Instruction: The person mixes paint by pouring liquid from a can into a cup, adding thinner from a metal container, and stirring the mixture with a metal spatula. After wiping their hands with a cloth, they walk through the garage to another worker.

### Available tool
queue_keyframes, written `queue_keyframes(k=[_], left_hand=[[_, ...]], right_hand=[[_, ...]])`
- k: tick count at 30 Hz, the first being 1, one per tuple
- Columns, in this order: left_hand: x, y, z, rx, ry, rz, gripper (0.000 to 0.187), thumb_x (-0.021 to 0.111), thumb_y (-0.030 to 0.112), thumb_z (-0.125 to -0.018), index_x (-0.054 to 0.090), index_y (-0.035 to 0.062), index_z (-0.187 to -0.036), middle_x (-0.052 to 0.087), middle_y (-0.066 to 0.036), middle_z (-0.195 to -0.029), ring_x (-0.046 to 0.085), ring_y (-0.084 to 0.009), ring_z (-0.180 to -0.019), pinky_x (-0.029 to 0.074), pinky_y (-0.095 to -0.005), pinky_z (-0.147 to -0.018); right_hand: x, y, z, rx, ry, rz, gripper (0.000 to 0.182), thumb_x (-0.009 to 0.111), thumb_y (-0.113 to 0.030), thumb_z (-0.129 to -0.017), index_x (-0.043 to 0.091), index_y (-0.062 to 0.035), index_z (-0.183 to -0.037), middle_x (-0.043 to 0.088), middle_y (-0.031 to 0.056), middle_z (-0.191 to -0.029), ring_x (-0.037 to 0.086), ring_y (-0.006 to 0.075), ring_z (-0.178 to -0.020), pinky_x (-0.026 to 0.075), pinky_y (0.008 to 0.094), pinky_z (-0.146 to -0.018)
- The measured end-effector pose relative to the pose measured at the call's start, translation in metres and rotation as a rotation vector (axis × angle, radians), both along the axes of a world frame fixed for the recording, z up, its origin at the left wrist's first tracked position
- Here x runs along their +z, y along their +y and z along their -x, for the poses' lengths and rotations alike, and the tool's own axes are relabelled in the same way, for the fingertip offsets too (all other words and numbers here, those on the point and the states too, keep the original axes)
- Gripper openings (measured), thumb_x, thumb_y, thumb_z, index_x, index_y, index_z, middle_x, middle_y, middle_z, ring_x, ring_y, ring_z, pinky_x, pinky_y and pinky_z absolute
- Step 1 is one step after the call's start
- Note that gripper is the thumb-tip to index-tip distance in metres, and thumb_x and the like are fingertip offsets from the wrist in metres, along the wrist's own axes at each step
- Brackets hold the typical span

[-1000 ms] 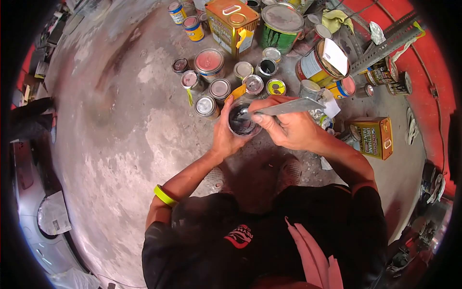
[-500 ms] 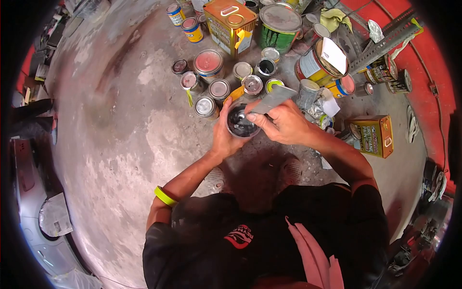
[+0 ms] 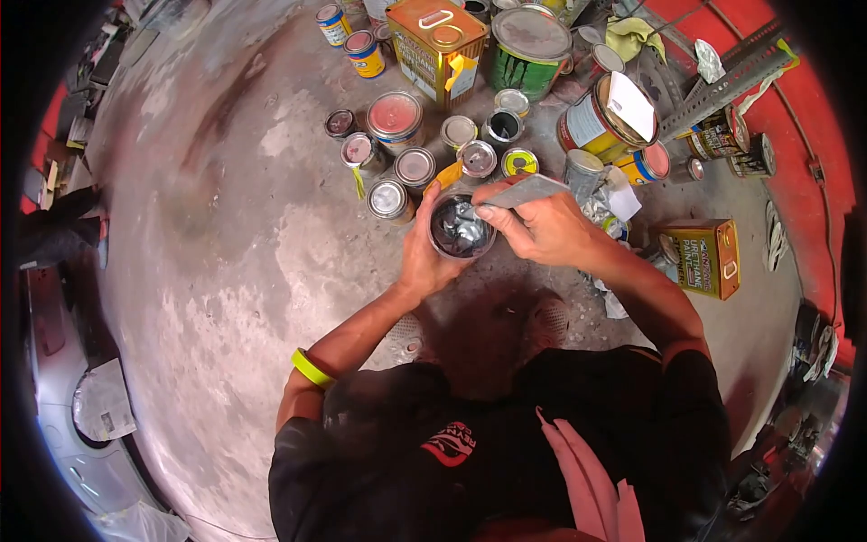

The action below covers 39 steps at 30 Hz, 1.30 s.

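My left hand [image 3: 428, 251] is wrapped round a clear cup [image 3: 462, 228] with dark grey, glossy paint in it. In my right hand [image 3: 546, 228], closed in a grip, is a flat grey stirring blade [image 3: 528, 191], its lower end at the cup's rim or inside; my fingers partly hide it. An orange strip [image 3: 443, 178] shows just beyond my left fingertips. Beyond the cup stand several small paint cans, among them a silver-lidded can [image 3: 387, 199] and a can with a yellow-green rim [image 3: 519, 163].
A square golden tin [image 3: 438, 45] and a big green bucket [image 3: 531, 52] stand at the back. On the right are a paint thinner tin [image 3: 703, 257], crumpled paper and a metal rack post [image 3: 722, 86]. A silver car panel [image 3: 68, 406] lies at far left.
The stirring blade has swung lower and flatter over the cup, with my right hand shifting slightly right. My left hand still holds the cup in nearly the same place.
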<state>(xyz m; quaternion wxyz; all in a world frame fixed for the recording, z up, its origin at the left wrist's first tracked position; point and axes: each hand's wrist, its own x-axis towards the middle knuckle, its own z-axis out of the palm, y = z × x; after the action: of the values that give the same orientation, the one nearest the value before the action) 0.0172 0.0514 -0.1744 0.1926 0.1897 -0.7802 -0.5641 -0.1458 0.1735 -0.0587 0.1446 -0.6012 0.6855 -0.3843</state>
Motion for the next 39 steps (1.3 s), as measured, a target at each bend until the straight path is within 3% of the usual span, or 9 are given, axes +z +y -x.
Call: queue_keyframes(k=[3, 5, 12, 13, 17, 27, 30, 32, 39], left_hand=[[0.009, 0.001, 0.002, -0.008, 0.039, 0.100, 0.115, 0.090, 0.014, -0.064, 0.018, 0.0048, -0.154, 0.055, -0.017, -0.137, 0.057, -0.0278, -0.123, 0.046, -0.0381, -0.104], [0.013, 0.002, 0.004, 0.029, 0.067, 0.143, 0.109, 0.090, 0.018, -0.065, 0.025, 0.0045, -0.151, 0.062, -0.018, -0.126, 0.063, -0.0331, -0.114, 0.051, -0.0407, -0.096], [0.007, 0.003, 0.004, 0.040, 0.030, 0.098, 0.110, 0.091, 0.019, -0.066, 0.024, 0.0041, -0.152, 0.062, -0.019, -0.126, 0.064, -0.0326, -0.114, 0.051, -0.0406, -0.095], [0.008, 0.004, 0.004, 0.045, 0.026, 0.099, 0.110, 0.091, 0.019, -0.065, 0.024, 0.0041, -0.152, 0.062, -0.019, -0.126, 0.064, -0.0326, -0.114, 0.051, -0.0405, -0.095], [0.007, 0.001, 0.003, 0.034, 0.066, 0.094, 0.111, 0.091, 0.021, -0.065, 0.024, 0.0038, -0.152, 0.061, -0.019, -0.127, 0.063, -0.0329, -0.114, 0.051, -0.0406, -0.095], [0.005, 0.004, 0.002, 0.035, 0.057, 0.054, 0.111, 0.091, 0.021, -0.065, 0.023, 0.0033, -0.152, 0.061, -0.019, -0.127, 0.063, -0.0326, -0.114, 0.051, -0.0405, -0.096], [0.010, 0.005, 0.001, 0.036, 0.026, 0.091, 0.111, 0.091, 0.021, -0.066, 0.023, 0.0034, -0.152, 0.061, -0.019, -0.128, 0.063, -0.0323, -0.114, 0.051, -0.0403, -0.096], [0.011, 0.004, 0.001, 0.009, -0.072, 0.031, 0.115, 0.090, 0.015, -0.065, 0.017, 0.0054, -0.154, 0.056, -0.015, -0.135, 0.059, -0.0255, -0.121, 0.047, -0.0385, -0.102], [0.007, 0.002, 0.002, 0.004, 0.002, 0.016, 0.114, 0.088, 0.009, -0.065, 0.016, 0.0045, -0.154, 0.056, -0.016, -0.135, 0.058, -0.0255, -0.120, 0.046, -0.0391, -0.103]], right_hand=[[-0.007, -0.005, -0.008, 0.031, -0.003, 0.083, 0.017, 0.064, -0.019, -0.093, 0.070, -0.0056, -0.102, 0.069, 0.0138, -0.088, 0.067, 0.0345, -0.081, 0.052, 0.0418, -0.072], [-0.002, -0.003, -0.011, 0.055, 0.022, 0.073, 0.019, 0.064, -0.021, -0.093, 0.070, -0.0050, -0.100, 0.069, 0.0150, -0.089, 0.067, 0.0348, -0.081, 0.052, 0.0423, -0.071], [0.003, -0.007, -0.001, -0.038, 0.015, 0.060, 0.021, 0.064, -0.024, -0.093, 0.072, -0.0056, -0.098, 0.070, 0.0162, -0.089, 0.068, 0.0359, -0.079, 0.053, 0.0431, -0.070], [0.002, -0.006, -0.003, -0.027, -0.030, 0.038, 0.017, 0.065, -0.017, -0.092, 0.069, -0.0039, -0.103, 0.070, 0.0160, -0.093, 0.068, 0.0350, -0.085, 0.052, 0.0423, -0.072], [-0.002, 0.001, -0.003, 0.099, -0.024, -0.013, 0.018, 0.065, -0.020, -0.093, 0.069, -0.0046, -0.102, 0.070, 0.0143, -0.091, 0.067, 0.0349, -0.084, 0.052, 0.0423, -0.074], [-0.001, 0.001, -0.002, 0.099, -0.033, 0.033, 0.022, 0.064, -0.024, -0.093, 0.070, -0.0045, -0.102, 0.069, 0.0177, -0.088, 0.068, 0.0374, -0.082, 0.052, 0.0426, -0.071], [0.002, -0.001, 0.000, -0.010, 0.020, -0.033, 0.023, 0.063, -0.025, -0.094, 0.070, -0.0047, -0.103, 0.069, 0.0182, -0.089, 0.068, 0.0372, -0.083, 0.052, 0.0421, -0.072], [-0.004, -0.004, -0.004, 0.004, -0.043, 0.118, 0.023, 0.062, -0.025, -0.095, 0.070, -0.0049, -0.103, 0.069, 0.0180, -0.089, 0.068, 0.0369, -0.080, 0.052, 0.0429, -0.069], [-0.001, -0.004, 0.003, -0.049, -0.026, 0.034, 0.024, 0.061, -0.028, -0.096, 0.070, -0.0068, -0.104, 0.070, 0.0175, -0.090, 0.068, 0.0380, -0.081, 0.052, 0.0441, -0.071]])
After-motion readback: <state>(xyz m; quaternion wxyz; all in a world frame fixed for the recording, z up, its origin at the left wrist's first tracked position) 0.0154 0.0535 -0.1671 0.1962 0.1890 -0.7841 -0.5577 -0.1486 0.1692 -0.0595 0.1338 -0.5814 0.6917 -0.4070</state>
